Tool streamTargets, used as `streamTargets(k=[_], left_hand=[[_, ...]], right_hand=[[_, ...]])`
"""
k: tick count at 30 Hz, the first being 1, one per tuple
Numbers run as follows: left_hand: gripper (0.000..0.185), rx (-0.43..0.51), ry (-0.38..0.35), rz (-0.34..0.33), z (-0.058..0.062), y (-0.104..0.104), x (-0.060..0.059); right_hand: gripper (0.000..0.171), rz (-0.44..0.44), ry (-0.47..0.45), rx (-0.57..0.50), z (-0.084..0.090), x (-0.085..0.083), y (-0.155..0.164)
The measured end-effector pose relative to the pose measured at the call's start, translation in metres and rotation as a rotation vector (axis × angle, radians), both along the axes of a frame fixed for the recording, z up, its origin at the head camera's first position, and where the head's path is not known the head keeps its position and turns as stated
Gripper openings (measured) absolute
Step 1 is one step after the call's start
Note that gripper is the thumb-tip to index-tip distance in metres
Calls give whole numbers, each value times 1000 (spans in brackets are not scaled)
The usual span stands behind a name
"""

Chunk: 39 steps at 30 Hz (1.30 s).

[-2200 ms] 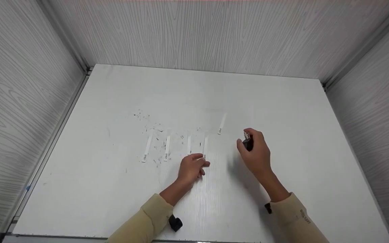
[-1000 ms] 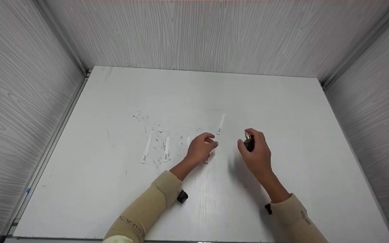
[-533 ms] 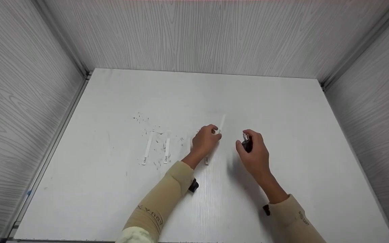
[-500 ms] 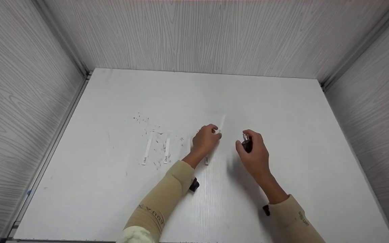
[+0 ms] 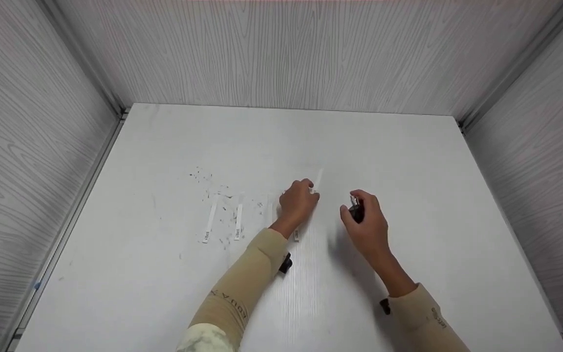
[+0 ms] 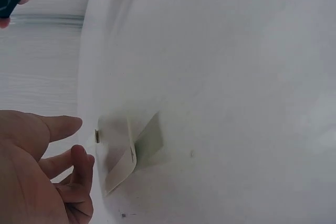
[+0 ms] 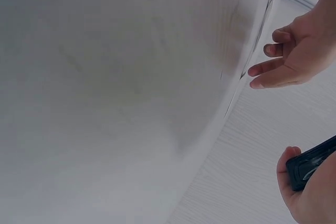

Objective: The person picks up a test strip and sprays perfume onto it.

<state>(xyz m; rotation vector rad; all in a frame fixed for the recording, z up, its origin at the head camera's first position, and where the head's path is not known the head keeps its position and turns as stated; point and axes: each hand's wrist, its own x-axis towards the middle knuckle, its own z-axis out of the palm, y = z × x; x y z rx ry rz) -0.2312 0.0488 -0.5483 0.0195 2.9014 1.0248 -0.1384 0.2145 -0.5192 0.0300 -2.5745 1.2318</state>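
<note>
Several narrow white paper strips with small printing at the near end lie on the white table; two (image 5: pixel 211 221) (image 5: pixel 238 222) show at the left. In the head view, my left hand (image 5: pixel 298 199) is at the printed near end of the rightmost strip (image 5: pixel 318 179). Thumb and forefinger stand apart by that end in the left wrist view, so contact is unclear. My left hand and forearm partly cover two more strips. My right hand (image 5: pixel 370 222) holds a small black bottle (image 5: pixel 356 212) with a shiny metal top, raised over the table, a fingertip at that top.
Small dark specks (image 5: pixel 201 174) and scuffs mark the table (image 5: pixel 399 161) around the strips. Grey wood-grain panels (image 5: pixel 271 54) enclose it at the back and both sides. A bent strip (image 6: pixel 123 169) stands partly off the surface in the left wrist view.
My left hand has moved forward and right from the strips at the middle to the end of the rightmost strip. The right hand stays nearly still with the bottle.
</note>
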Motion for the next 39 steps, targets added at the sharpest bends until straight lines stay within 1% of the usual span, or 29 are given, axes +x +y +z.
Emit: streamTargets(k=[5, 11, 16, 19, 25, 31, 35, 39], left_hand=[[29, -42, 22, -8, -2, 2, -2], [27, -54, 22, -25, -3, 5, -5], [24, -62, 19, -12, -5, 6, -7], [21, -66, 30, -4, -7, 6, -8], [20, -56, 48, 5, -8, 7, -8], [22, -56, 48, 7, -10, 7, -7], [20, -66, 62, -2, -11, 7, -6], [17, -58, 69, -21, -10, 6, -3]], right_hand=[[45, -1, -11, 2, 1, 0, 2], [44, 3, -11, 9, 1, -1, 3], [46, 18, -21, 3, 0, -1, 3], [46, 27, -22, -9, -1, -1, 4], [43, 25, -4, -23, -4, -1, 8], [44, 21, -17, -16, -5, -1, 8], [45, 20, -25, -13, -4, 0, 7], [45, 22, -10, -10, -5, 0, 8]])
